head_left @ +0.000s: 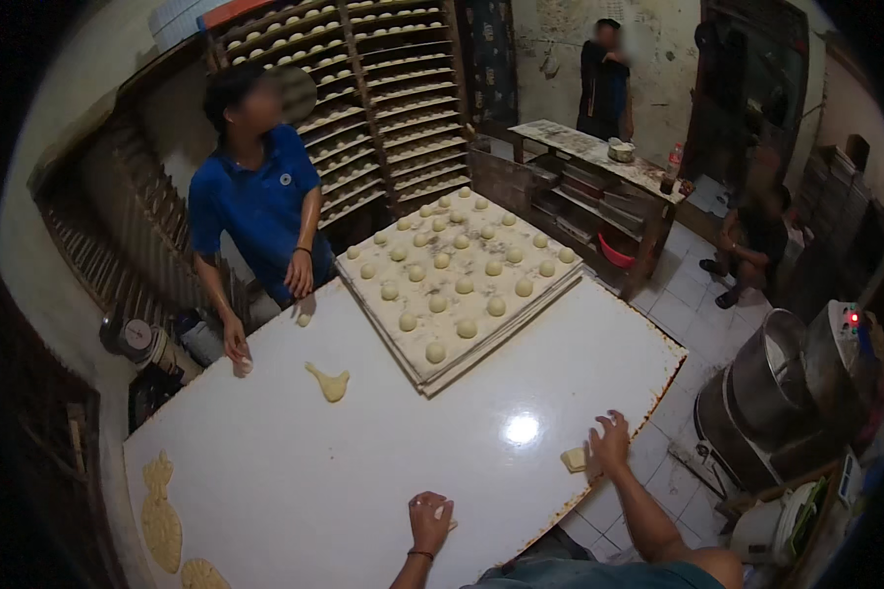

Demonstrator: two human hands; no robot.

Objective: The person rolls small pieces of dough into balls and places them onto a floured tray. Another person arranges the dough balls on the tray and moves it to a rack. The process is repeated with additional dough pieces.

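Observation:
My left hand (pixel 428 520) is on the white tabletop near its front edge, fingers curled over a small piece of dough; a pale bit of it shows beside the thumb side. My right hand (pixel 611 444) is farther right, near the table's edge. Its fingers are apart and bent, with nothing visible in them. Right next to that hand lies a flat, folded piece of dough (pixel 573 459). A stretched scrap of dough (pixel 332 383) lies alone toward the middle left of the table.
A stack of boards (pixel 403 339) with rows of dough balls stands on the table (pixel 265 471). Flattened dough (pixel 161 530) lies at the left. Across the table, a person in blue (pixel 250 196) works dough. Loaded racks (pixel 413 98) stand behind; a metal mixer (pixel 766 373) is at right.

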